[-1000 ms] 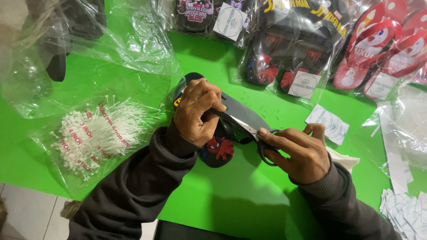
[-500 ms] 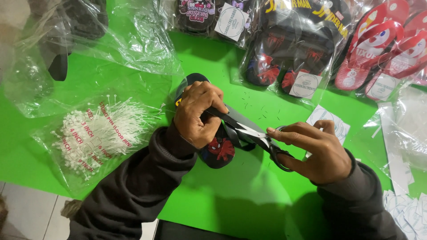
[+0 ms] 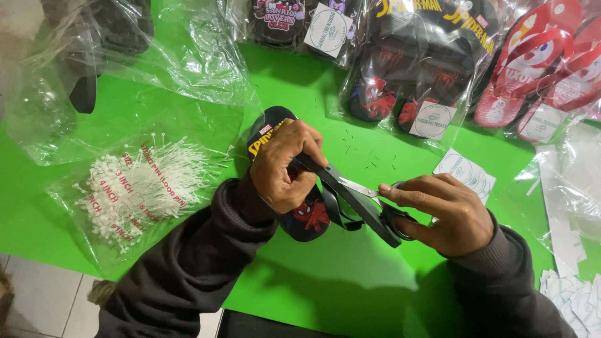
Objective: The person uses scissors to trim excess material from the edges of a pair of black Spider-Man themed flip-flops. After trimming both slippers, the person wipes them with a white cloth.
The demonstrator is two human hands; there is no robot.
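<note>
— What did the left hand (image 3: 289, 166) have hold of?

— It was closed round a black sandal (image 3: 294, 188) with a red figure on the sole. The fingers were curled over the top of it and pressed it down on the green table (image 3: 350, 281), near the middle of the view.

— And the right hand (image 3: 438, 213)?

— It gripped a pair of scissors (image 3: 357, 200) by the black handles, fingers wrapped shut round the loops. The blades pointed left towards the sandal and looked only slightly parted. Their tips reached under the left hand's fingers, at the black strap (image 3: 341, 209), though whether they touched it I could not tell.

— What lay about them?

— To the left of the sandal was a clear bag of white plastic loop pins (image 3: 141, 188), lying flat on the table. Behind it was loose clear wrapping (image 3: 188, 56), crumpled. Along the far edge were more sandals in clear bags: a dark pair (image 3: 400, 81) with round paper tags, and to the right of these a red pair (image 3: 538, 62). Just beyond the right hand lay a few round white labels (image 3: 466, 172), and at the lower right corner a heap of cut paper slips (image 3: 576, 300).

— Sleeves?

— Both arms wore dark sleeves (image 3: 188, 275).
</note>
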